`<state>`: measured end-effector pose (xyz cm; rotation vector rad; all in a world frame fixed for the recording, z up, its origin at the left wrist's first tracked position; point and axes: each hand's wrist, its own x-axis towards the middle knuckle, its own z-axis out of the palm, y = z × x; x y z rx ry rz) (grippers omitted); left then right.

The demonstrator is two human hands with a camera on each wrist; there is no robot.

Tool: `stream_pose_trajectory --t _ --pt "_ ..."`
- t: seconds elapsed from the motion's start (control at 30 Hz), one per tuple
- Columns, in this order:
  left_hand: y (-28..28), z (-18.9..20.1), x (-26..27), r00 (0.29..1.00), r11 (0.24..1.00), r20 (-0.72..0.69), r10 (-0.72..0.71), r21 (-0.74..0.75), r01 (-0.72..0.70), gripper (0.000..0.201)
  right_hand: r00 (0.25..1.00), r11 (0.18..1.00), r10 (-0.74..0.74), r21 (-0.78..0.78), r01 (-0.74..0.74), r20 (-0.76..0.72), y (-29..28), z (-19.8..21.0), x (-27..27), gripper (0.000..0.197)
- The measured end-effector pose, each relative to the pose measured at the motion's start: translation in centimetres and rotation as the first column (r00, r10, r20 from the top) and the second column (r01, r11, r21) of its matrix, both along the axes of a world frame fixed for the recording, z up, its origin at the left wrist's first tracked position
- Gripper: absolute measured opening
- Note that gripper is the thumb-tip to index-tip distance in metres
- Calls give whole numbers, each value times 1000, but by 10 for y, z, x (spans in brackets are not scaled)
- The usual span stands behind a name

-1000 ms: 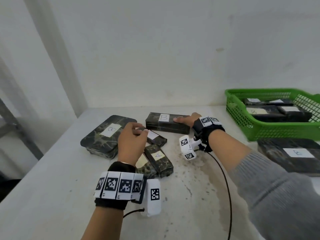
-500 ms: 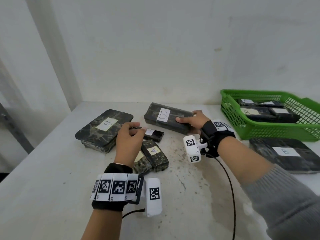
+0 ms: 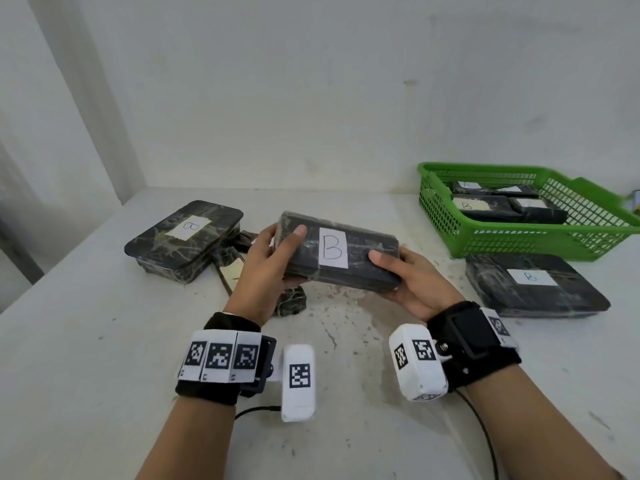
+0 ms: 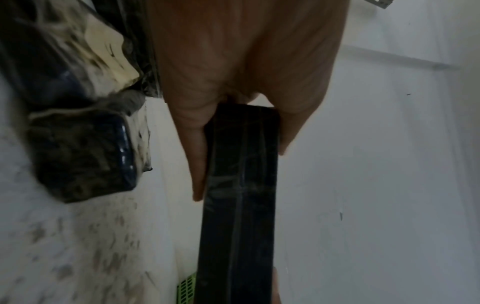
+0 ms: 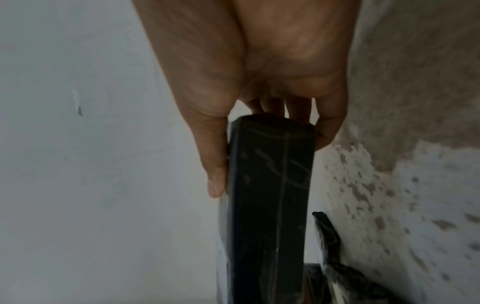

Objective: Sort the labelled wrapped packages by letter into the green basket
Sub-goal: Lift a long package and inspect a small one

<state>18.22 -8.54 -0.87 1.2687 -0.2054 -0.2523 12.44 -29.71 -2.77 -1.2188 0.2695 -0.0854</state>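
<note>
Both hands hold a long dark wrapped package (image 3: pixel 360 261) with a white label marked B, lifted above the table and tilted toward me. My left hand (image 3: pixel 270 261) grips its left end (image 4: pixel 241 164), thumb on top. My right hand (image 3: pixel 405 275) grips the right end (image 5: pixel 270 185), thumb on top and fingers beneath. The green basket (image 3: pixel 519 242) stands at the back right with several dark labelled packages inside. A flat B package (image 3: pixel 183 237) lies at the left, another B package (image 3: pixel 530 289) in front of the basket.
Small wrapped packages (image 3: pixel 294 301) lie on the table under and behind my left hand, partly hidden; one shows close in the left wrist view (image 4: pixel 78 144). A white wall runs along the back. The stained white tabletop (image 3: pixel 346 341) stretches toward me.
My right hand lifted the B package off the table and brought it toward me. My left hand let go of the small package and took the B package's left end.
</note>
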Motion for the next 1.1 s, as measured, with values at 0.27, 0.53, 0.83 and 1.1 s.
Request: stream_pose_trajectory --t 0.27,0.53,0.83,1.1 --pt "3 -3 0 1000 996 27 -1 -93 3 16 981 980 105 151 -130 162 6 3 -7 78" --pt "5 -2 -4 996 986 7 -83 -141 83 37 957 993 110 11 -117 268 1 13 -12 74" --pt "5 -1 -9 993 982 1 -117 -152 115 42 980 1000 23 -19 -20 200 4 21 -16 56" --pt "-2 -1 -9 999 1000 31 8 -25 -7 29 988 984 42 -178 -15 149 7 24 -21 73"
